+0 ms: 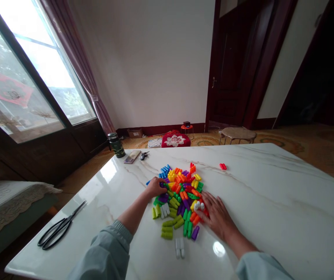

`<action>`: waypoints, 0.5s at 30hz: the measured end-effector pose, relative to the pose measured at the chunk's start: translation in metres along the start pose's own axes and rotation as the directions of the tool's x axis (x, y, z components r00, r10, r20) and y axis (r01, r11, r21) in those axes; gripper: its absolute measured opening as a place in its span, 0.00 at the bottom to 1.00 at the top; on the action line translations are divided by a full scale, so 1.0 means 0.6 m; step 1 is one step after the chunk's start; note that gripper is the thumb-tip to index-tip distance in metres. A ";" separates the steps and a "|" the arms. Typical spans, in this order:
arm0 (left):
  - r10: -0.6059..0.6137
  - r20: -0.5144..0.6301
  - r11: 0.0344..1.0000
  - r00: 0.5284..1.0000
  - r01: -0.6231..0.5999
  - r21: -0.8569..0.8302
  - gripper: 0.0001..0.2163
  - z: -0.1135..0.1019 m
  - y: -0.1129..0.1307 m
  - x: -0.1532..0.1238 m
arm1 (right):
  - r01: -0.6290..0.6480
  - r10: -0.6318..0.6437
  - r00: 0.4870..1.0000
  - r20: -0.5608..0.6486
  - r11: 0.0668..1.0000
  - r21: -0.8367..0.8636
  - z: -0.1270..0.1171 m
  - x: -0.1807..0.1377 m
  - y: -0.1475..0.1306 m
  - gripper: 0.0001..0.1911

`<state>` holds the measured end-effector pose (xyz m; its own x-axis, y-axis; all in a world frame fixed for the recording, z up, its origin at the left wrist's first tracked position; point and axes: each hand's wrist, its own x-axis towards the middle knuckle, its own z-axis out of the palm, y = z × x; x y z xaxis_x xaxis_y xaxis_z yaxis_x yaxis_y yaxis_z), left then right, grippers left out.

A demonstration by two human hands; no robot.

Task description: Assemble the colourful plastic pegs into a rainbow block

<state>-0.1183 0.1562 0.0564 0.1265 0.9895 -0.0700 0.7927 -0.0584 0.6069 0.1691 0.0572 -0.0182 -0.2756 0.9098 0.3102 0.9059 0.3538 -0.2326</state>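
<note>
A pile of colourful plastic building blocks (181,190), with paired rounded ends, lies on the white marbled table (272,202). My left hand (156,187) is at the pile's left side, its fingers curled closed around a purple block (162,184) that is partly hidden. Along the right edge rests my right hand (218,214), open, fingers apart, its thumb beside a white block (199,206) and orange ones. Nearer me lie light green blocks (167,232), a purple block (195,233) and a whitish block (180,248). One red block (223,166) sits apart, behind and right of the pile.
Long-handled black scissors (63,227) lie at the table's left. Toward the far left corner are a camouflage-patterned flask (116,145), a phone (132,156) and keys (144,155). Beyond the table stand a round stool (238,134) and a red flowered cushion (175,140).
</note>
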 end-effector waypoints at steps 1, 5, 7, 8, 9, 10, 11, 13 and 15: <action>-0.021 0.000 0.999 1.000 0.021 -0.032 0.19 -0.002 0.003 0.000 | -0.001 0.001 1.000 0.001 1.000 0.002 -0.001 0.000 0.000 0.35; -0.066 0.089 0.978 0.994 0.082 -0.191 0.22 -0.033 0.024 0.006 | -0.002 0.002 1.000 0.004 1.000 0.016 -0.003 0.000 -0.001 0.34; -0.041 0.129 0.964 0.991 0.073 -0.255 0.24 -0.059 0.039 0.012 | -0.006 0.006 1.000 0.010 1.000 0.021 -0.004 -0.001 -0.002 0.34; -0.019 0.145 0.958 0.989 0.060 -0.280 0.24 -0.071 0.048 0.017 | -0.009 0.009 1.000 0.015 1.000 0.023 -0.005 -0.001 -0.002 0.34; 0.007 0.160 0.953 0.987 0.042 -0.299 0.25 -0.083 0.057 0.022 | -0.011 0.011 1.000 0.018 1.000 0.024 -0.005 -0.001 -0.003 0.35; 0.036 0.175 0.950 0.984 0.020 -0.313 0.25 -0.092 0.066 0.029 | -0.012 0.011 1.000 0.019 1.000 0.024 -0.006 -0.001 -0.003 0.35; 0.065 0.185 0.948 0.981 -0.003 -0.320 0.25 -0.098 0.076 0.038 | -0.009 0.009 1.000 0.016 1.000 0.023 -0.006 -0.002 -0.004 0.35; 0.114 0.187 0.946 0.976 -0.050 -0.320 0.25 -0.098 0.096 0.061 | 0.002 -0.002 1.000 0.004 1.000 0.021 -0.007 -0.003 -0.005 0.35; 0.155 0.162 0.947 0.974 -0.100 -0.305 0.23 -0.080 0.117 0.092 | 0.008 -0.009 1.000 0.003 1.000 0.024 -0.007 -0.003 -0.005 0.34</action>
<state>-0.0843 0.2130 0.1332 0.3432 0.9336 -0.1025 0.5561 -0.1140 0.8233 0.1684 0.0536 -0.0140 -0.2842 0.9074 0.3096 0.8957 0.3665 -0.2518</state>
